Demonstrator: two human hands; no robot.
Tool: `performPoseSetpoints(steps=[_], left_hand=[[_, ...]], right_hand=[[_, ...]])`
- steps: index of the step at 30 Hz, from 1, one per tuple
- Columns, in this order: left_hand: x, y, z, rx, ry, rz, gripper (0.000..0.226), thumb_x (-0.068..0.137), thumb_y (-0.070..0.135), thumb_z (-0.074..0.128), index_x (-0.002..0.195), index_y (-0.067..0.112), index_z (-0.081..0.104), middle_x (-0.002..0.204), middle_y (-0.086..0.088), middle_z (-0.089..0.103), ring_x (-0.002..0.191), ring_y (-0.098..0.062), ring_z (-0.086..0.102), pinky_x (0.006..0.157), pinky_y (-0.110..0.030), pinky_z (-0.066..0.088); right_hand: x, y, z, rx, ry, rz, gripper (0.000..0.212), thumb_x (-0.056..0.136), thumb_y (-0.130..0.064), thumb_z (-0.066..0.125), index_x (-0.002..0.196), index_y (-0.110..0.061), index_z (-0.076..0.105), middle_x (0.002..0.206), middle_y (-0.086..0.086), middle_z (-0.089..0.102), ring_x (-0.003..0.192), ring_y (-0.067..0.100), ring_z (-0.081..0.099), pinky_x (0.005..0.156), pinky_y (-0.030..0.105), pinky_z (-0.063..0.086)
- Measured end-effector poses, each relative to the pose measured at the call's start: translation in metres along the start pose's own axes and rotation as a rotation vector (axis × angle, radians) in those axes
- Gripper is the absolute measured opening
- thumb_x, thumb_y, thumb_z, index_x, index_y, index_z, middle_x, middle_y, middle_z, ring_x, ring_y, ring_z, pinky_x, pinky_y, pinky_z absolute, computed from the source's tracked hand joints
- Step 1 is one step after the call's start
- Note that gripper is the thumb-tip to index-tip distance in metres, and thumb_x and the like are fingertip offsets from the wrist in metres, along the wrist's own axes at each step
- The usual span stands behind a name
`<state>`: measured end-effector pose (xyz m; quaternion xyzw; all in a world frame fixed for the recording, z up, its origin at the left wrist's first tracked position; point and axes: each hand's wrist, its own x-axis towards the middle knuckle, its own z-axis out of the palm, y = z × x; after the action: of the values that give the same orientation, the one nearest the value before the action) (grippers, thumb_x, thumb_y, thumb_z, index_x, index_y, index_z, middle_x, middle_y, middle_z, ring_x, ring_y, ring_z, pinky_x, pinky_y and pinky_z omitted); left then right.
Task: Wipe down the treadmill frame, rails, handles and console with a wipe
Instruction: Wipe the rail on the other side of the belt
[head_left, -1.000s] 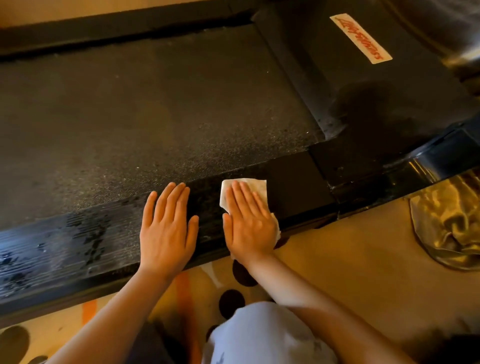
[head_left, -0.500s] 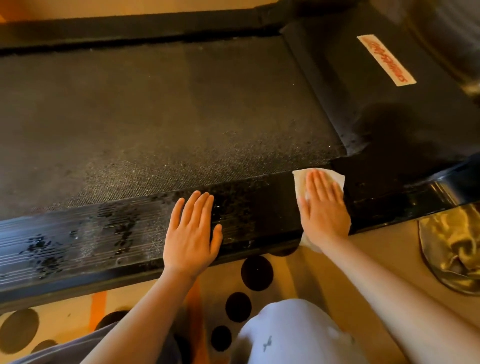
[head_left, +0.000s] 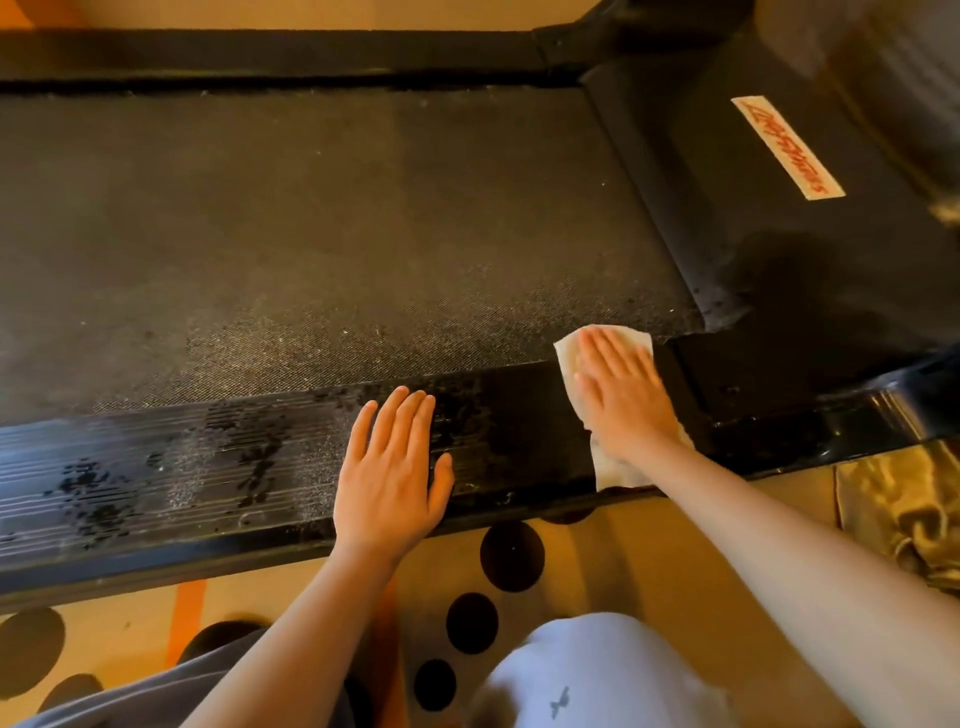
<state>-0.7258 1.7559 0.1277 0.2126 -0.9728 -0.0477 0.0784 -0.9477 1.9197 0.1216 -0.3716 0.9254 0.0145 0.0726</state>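
Observation:
The treadmill's near side rail (head_left: 182, 467) is black and ribbed, with wet streaks and dusty patches. My right hand (head_left: 621, 395) lies flat, fingers straight, pressing a white wipe (head_left: 569, 356) onto the right end of that rail, close to the motor cover (head_left: 779, 249). The wipe sticks out past my fingertips and hangs over the rail's front edge below my wrist. My left hand (head_left: 392, 467) rests flat on the rail a hand's width to the left, fingers straight, holding nothing. The dark running belt (head_left: 311, 218) lies beyond both hands.
A label with red lettering (head_left: 787, 146) is on the motor cover. The far side rail (head_left: 260, 52) runs along the top. A shiny golden cloth (head_left: 904, 509) lies on the floor at right. A mat with black dots (head_left: 511, 556) lies under my knees.
My right hand has slid the wipe rightward along the rail, from beside the left hand to the rail's end by the motor cover. The left hand has stayed in place.

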Motion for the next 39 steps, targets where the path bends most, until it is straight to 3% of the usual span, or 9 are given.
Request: performPoseSetpoints(steps=[4, 9, 15, 20, 28, 31, 34, 39], left_hand=[[0.000, 0.000, -0.001, -0.005, 0.007, -0.008, 0.059, 0.093, 0.041, 0.037, 0.137, 0.003, 0.050, 0.141, -0.012, 0.051, 0.139, -0.027, 0.037, 0.117, -0.046, 0.021], [0.000, 0.000, -0.003, -0.012, -0.009, -0.013, 0.059, 0.094, 0.041, 0.034, 0.136, 0.003, 0.050, 0.140, -0.013, 0.052, 0.138, -0.028, 0.038, 0.116, -0.046, 0.021], [0.000, 0.001, -0.003, 0.008, -0.035, -0.013, 0.059, 0.094, 0.040, 0.032, 0.136, 0.003, 0.052, 0.139, -0.014, 0.053, 0.137, -0.028, 0.040, 0.115, -0.046, 0.021], [0.000, 0.001, -0.001, -0.004, -0.026, -0.016, 0.059, 0.094, 0.041, 0.032, 0.136, 0.004, 0.051, 0.140, -0.013, 0.052, 0.138, -0.028, 0.039, 0.116, -0.046, 0.021], [0.000, 0.002, 0.002, 0.004, 0.018, 0.000, 0.060, 0.095, 0.040, 0.030, 0.136, 0.002, 0.050, 0.139, -0.014, 0.053, 0.138, -0.028, 0.039, 0.116, -0.047, 0.021], [-0.001, 0.002, 0.002, 0.012, 0.024, 0.005, 0.059, 0.096, 0.039, 0.029, 0.136, 0.001, 0.050, 0.139, -0.015, 0.053, 0.138, -0.029, 0.039, 0.116, -0.047, 0.021], [-0.001, 0.003, 0.002, 0.025, 0.032, 0.009, 0.059, 0.096, 0.038, 0.029, 0.136, 0.001, 0.050, 0.138, -0.015, 0.053, 0.138, -0.029, 0.039, 0.116, -0.047, 0.022], [-0.001, 0.003, 0.003, 0.043, 0.047, 0.010, 0.057, 0.096, 0.038, 0.030, 0.137, 0.002, 0.050, 0.139, -0.015, 0.053, 0.137, -0.029, 0.039, 0.116, -0.047, 0.022]], right_hand=[[0.003, -0.036, -0.004, 0.025, 0.039, 0.076, 0.082, 0.085, -0.052, -0.013, 0.154, -0.015, 0.011, 0.162, 0.003, 0.010, 0.149, 0.018, 0.002, 0.121, 0.042, 0.002], [-0.004, -0.107, 0.003, 0.009, 0.024, -0.215, 0.077, 0.090, -0.050, -0.007, 0.154, -0.012, 0.011, 0.162, 0.006, 0.010, 0.149, 0.020, 0.003, 0.121, 0.043, 0.004], [-0.014, -0.109, 0.005, 0.061, 0.060, -0.161, 0.072, 0.092, -0.048, -0.009, 0.154, -0.016, 0.007, 0.162, 0.002, 0.003, 0.149, 0.017, -0.002, 0.122, 0.041, 0.003], [-0.035, -0.058, 0.010, 0.081, 0.090, -0.179, 0.058, 0.100, -0.043, 0.004, 0.154, -0.021, 0.009, 0.162, -0.004, 0.003, 0.148, 0.010, -0.004, 0.122, 0.040, 0.006], [-0.057, 0.048, 0.021, 0.126, 0.271, -0.089, 0.056, 0.100, -0.039, 0.016, 0.146, -0.015, 0.038, 0.153, 0.003, 0.035, 0.144, 0.017, 0.027, 0.112, 0.047, 0.032], [-0.058, 0.046, 0.025, 0.135, 0.351, -0.056, 0.055, 0.100, -0.037, 0.018, 0.144, -0.014, 0.042, 0.152, 0.005, 0.038, 0.143, 0.018, 0.030, 0.112, 0.048, 0.033], [-0.063, 0.021, 0.034, 0.185, 0.472, 0.096, 0.054, 0.100, -0.032, 0.020, 0.143, -0.013, 0.045, 0.149, 0.005, 0.042, 0.142, 0.021, 0.033, 0.114, 0.046, 0.030], [-0.064, -0.041, 0.042, 0.187, 0.494, 0.070, 0.056, 0.101, -0.037, 0.016, 0.141, -0.012, 0.048, 0.146, 0.007, 0.046, 0.140, 0.023, 0.036, 0.113, 0.046, 0.031]])
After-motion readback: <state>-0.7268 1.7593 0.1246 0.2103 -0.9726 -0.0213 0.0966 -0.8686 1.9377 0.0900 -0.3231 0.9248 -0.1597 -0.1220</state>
